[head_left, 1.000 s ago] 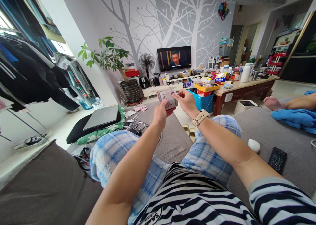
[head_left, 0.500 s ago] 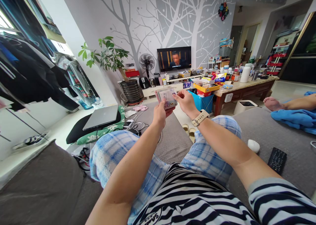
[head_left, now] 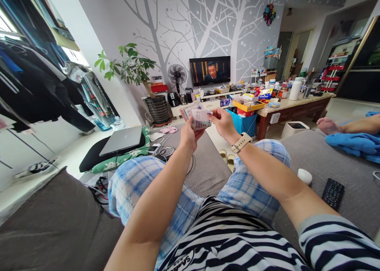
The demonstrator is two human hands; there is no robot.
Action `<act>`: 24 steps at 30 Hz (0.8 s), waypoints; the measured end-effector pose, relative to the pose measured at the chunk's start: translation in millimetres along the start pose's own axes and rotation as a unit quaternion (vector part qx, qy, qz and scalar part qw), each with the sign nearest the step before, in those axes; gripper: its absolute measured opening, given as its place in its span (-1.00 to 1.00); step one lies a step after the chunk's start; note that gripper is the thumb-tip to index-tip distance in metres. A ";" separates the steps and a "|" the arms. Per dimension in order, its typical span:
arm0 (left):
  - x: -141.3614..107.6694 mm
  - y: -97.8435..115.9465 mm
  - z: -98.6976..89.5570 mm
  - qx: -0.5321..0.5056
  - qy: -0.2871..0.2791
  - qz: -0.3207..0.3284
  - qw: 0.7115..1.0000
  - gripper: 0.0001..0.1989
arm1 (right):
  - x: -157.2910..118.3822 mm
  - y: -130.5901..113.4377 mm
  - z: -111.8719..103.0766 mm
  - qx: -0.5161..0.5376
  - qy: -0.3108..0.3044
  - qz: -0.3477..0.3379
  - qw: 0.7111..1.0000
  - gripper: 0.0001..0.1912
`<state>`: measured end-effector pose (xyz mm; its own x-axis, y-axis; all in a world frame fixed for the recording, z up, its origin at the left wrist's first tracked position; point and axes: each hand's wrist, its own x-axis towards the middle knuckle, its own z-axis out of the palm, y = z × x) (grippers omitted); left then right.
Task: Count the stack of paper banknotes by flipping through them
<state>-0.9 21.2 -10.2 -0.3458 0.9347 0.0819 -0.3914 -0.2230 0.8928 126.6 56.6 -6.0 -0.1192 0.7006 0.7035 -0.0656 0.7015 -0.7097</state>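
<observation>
My left hand (head_left: 189, 137) holds a small fanned stack of paper banknotes (head_left: 198, 118) in front of me, above my knees. The front note shows a printed 5. My right hand (head_left: 224, 124) is raised beside the stack, its fingertips pinching the notes' right edge. Part of the stack is hidden behind my left fingers. A beige-strapped watch (head_left: 240, 142) sits on my right wrist.
I sit on a grey sofa (head_left: 208, 180). A laptop (head_left: 121, 140) rests on a black cushion at the left, near tangled cables. At the right lie a TV remote (head_left: 333, 194), a white computer mouse (head_left: 304, 176), a blue towel (head_left: 352, 142) and another person's foot (head_left: 328, 126).
The banknotes are now fanned wider, with notes spreading out to the upper left. My left hand has shifted slightly left, and my right fingers stay at the stack's edge.
</observation>
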 end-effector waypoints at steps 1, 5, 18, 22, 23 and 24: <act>-0.2 0.0 0.0 -0.001 0.000 0.000 1.000 -0.64 | 0.1 0.4 -0.1 0.000 -0.002 -0.002 1.000 -0.71; 0.0 -0.5 -0.7 -0.001 0.000 0.007 1.000 -0.64 | 0.6 2.0 -1.5 -0.006 -0.001 -0.005 1.000 -0.74; -2.1 -7.6 0.3 0.042 -0.035 0.003 0.998 -0.65 | 4.2 9.7 -1.6 -0.049 0.053 0.027 0.997 -0.79; 0.5 -6.4 -0.7 0.027 -0.013 0.008 1.000 -0.65 | 2.0 4.4 -0.6 -0.043 0.066 0.022 0.997 -0.77; 1.0 -5.7 -1.0 0.020 -0.006 0.009 1.000 -0.65 | 1.7 3.6 -0.4 -0.043 0.064 0.020 0.997 -0.77; 1.3 -4.9 -1.1 0.013 0.003 0.010 1.000 -0.65 | 1.5 3.1 -0.2 -0.041 0.060 0.018 0.997 -0.76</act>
<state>-0.4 23.2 -15.0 -0.3584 0.9284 0.0982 -0.3620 -0.2352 0.9020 126.4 59.8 -7.1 0.0005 0.7324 0.6809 0.0180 0.6808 -0.7323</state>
